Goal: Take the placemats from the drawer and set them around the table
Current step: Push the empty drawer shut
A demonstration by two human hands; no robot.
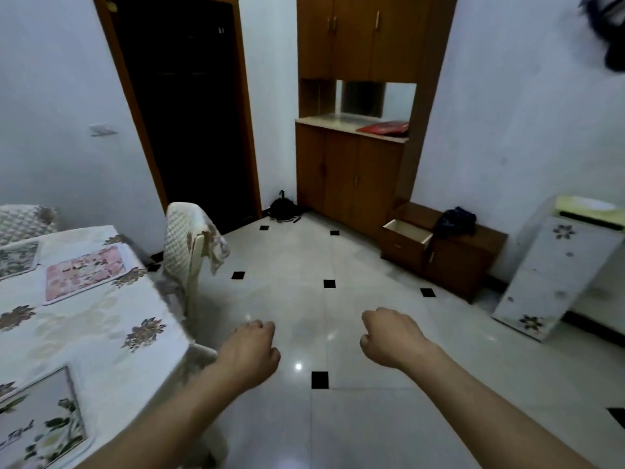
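The table (101,319), under a floral cloth, fills the left side. Three placemats lie on it: a pink flowered one (84,270) in the middle, a greenish one (17,257) at the far left, and a grey one with green leaves (40,418) near the front. Across the floor, a low brown cabinet has its drawer (407,233) pulled open; its inside looks pale and bare. My left hand (252,350) and my right hand (392,336) hang over the tiled floor, both curled shut with nothing in them.
A chair (189,242) with a quilted cover stands at the table's far corner. A tall wooden cupboard (358,130) with a red item on its shelf is ahead, beside a dark doorway (189,113). A white flowered cabinet (561,265) stands at right. Dark bags lie on the floor and low cabinet.
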